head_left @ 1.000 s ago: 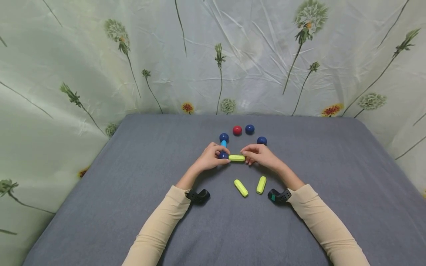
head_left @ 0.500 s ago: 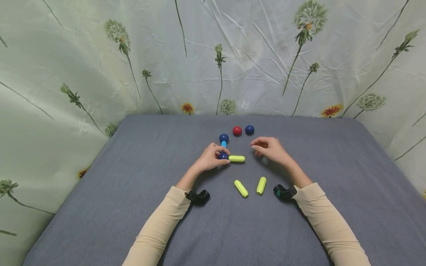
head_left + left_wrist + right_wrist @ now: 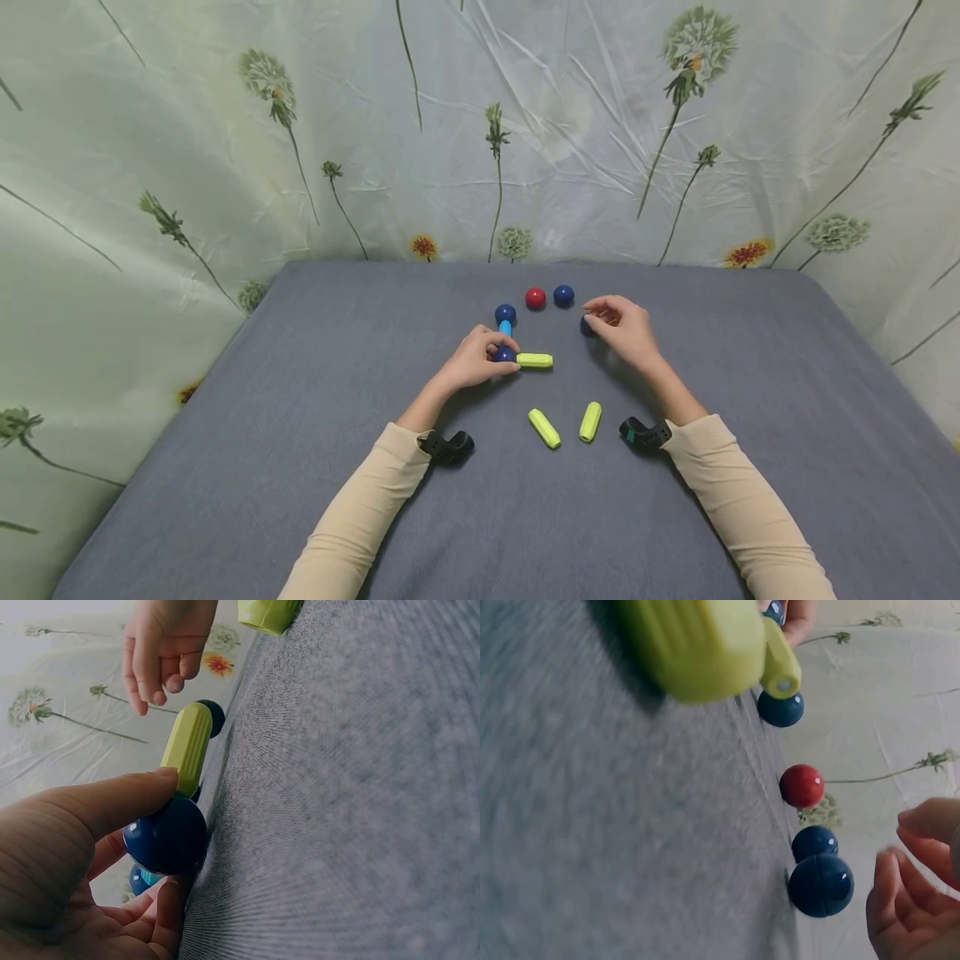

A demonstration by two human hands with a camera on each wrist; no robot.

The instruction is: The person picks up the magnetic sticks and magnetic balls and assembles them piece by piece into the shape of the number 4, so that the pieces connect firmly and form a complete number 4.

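Observation:
My left hand [image 3: 474, 360] grips a dark blue ball [image 3: 166, 836] between thumb and fingers, the thumb tip reaching the base of a yellow-green ribbed rod [image 3: 535, 360]. That rod extends from the ball to the right. A light blue rod [image 3: 506, 327] runs from the gripped ball's far side to another dark blue ball [image 3: 506, 314]. Over at the right, my right hand [image 3: 628, 330] hovers by a loose blue ball [image 3: 821, 886]. Its fingers are loosely bent, and the right wrist view shows a gap between fingertips and ball.
Toward the back of the grey cloth-covered table [image 3: 300, 417] lie a red ball [image 3: 536, 298] and a blue ball [image 3: 564, 295]. Two more yellow-green rods, a left one [image 3: 544, 428] and a right one [image 3: 590, 422], lie nearer, between the forearms. A flowered curtain [image 3: 420, 167] hangs behind.
My right hand has let go of the rod's right end and moved right and away from me, to the loose blue ball. The left hand keeps its hold in place.

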